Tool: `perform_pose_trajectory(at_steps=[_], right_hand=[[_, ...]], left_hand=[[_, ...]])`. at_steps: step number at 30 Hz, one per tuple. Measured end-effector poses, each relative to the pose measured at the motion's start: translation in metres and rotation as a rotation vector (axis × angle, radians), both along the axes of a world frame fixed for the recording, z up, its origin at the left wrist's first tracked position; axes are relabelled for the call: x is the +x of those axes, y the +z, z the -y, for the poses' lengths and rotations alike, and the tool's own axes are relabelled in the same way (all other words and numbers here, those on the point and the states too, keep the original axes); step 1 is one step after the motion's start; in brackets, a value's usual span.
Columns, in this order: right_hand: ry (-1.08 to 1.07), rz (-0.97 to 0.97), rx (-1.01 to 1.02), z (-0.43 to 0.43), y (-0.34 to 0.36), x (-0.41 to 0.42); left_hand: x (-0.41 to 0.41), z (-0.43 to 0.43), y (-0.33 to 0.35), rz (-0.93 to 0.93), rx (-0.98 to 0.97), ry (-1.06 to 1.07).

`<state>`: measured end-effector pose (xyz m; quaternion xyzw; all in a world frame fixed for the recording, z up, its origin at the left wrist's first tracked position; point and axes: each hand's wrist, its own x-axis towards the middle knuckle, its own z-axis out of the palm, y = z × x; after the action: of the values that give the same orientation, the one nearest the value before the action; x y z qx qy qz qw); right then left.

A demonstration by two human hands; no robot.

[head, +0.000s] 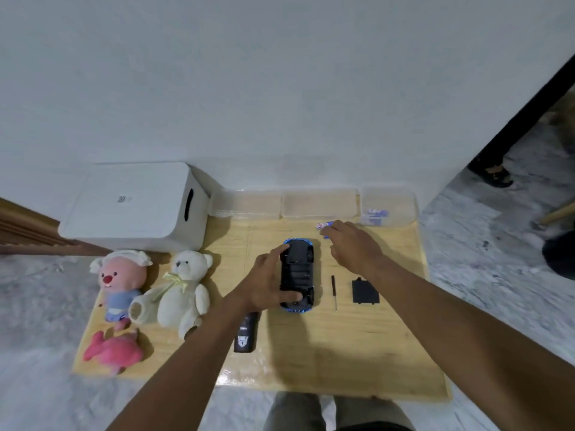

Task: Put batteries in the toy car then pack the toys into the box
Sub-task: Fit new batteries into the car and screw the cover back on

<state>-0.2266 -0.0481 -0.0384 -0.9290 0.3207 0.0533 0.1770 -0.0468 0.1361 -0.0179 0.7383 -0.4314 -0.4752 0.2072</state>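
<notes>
Two hands: left hand (pixel 270 283) clamps upturned toy car (pixel 297 275); right hand (pixel 353 244) pinches battery (pixel 323 225) beyond.

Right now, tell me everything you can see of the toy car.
The toy car lies upside down on the wooden board, black plastic underside up, blue body showing only at both ends. Its wheels sit at the corners, and the battery bay in the middle looks open. The left hand steadies it from the left side; the screwdriver lies apart to its right.

Before me three plush toys (pixel 180 290), one toy car (pixel 297 275), one remote (pixel 245 335), one screwdriver (pixel 334 290), one battery cover (pixel 364 291), three clear containers (pixel 319 203), one white box (pixel 133 206); my two hands (pixel 264 284)
</notes>
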Motion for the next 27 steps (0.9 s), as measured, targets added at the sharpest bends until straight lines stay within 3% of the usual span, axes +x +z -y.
perform_pose_trajectory(at_steps=[4,15,21,27], right_hand=[[-0.052,-0.022,-0.122,-0.007,-0.020,0.011],[-0.363,0.033,-0.085,-0.025,-0.007,0.016],[-0.228,-0.274,-0.247,-0.024,0.001,0.020],[-0.154,-0.285,-0.334,-0.030,-0.011,0.012]], left_hand=[[-0.005,-0.004,-0.017,-0.205,-0.050,0.077],[0.008,0.004,-0.017,-0.227,-0.092,0.049],[0.017,0.014,-0.012,-0.236,-0.120,0.043],[0.029,0.011,-0.013,-0.243,-0.137,0.066]])
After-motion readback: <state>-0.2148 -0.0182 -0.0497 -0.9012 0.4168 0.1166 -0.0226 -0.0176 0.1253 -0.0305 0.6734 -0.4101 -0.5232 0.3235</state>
